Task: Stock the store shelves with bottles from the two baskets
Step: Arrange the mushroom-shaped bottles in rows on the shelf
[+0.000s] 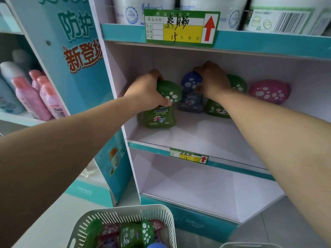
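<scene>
Green bottle (160,111), mushroom-cap type: upright at the left end of the middle shelf (206,133), close to the side wall. Cannot tell whether its base is fully down. Blue bottle (189,97) stands further back, with a second green bottle (217,108) just beside it and a pink bottle (270,91) further right.

Step in hand, as I judge it: placing two bottles at once on the middle shelf. The row is only partly filled.

Left hand (148,92): fingers curled over the green bottle's spotted cap, gripping from above, arm stretched forward. Right hand (213,79): reaches deeper and wraps the blue bottle's cap, wrist bent down.

Next move probably calls for seating both bases flat, letting go, then reaching down to the basket (125,215), which holds more bottles. Rim of a second basket (250,245) shows at the bottom edge. Lower shelf (197,185) holds no bottles.
</scene>
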{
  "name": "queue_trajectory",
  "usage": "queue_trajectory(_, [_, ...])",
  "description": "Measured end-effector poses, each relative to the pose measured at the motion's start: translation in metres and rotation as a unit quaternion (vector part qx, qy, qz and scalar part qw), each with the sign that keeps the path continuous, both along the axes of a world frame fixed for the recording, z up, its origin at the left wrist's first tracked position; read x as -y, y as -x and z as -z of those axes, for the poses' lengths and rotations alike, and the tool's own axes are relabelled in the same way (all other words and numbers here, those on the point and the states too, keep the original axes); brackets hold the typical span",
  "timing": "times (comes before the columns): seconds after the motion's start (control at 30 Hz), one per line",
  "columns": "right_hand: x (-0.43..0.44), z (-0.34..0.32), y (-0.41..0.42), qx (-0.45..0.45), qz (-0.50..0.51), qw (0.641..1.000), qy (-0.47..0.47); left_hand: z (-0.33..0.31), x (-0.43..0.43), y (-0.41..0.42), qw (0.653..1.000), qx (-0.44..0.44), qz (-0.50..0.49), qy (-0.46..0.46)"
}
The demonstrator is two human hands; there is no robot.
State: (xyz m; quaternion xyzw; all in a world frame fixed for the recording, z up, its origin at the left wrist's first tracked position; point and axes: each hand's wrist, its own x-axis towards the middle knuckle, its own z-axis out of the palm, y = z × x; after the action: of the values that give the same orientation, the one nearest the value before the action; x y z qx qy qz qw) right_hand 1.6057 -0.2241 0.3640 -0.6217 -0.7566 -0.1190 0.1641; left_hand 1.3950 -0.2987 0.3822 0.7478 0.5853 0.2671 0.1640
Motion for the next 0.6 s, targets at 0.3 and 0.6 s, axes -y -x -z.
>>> queue_trajectory(0.3, [0.039,0.029,0.008,-0.042,0.009,0.992,-0.119,0.001,-0.007,-0.003,1.0,-0.026,0.011,0.004])
queue_trajectory(0.6, [0.077,0.073,0.002,-0.048,-0.036,0.991,0.121,-0.004,-0.037,-0.019,0.987,-0.154,-0.012,-0.034])
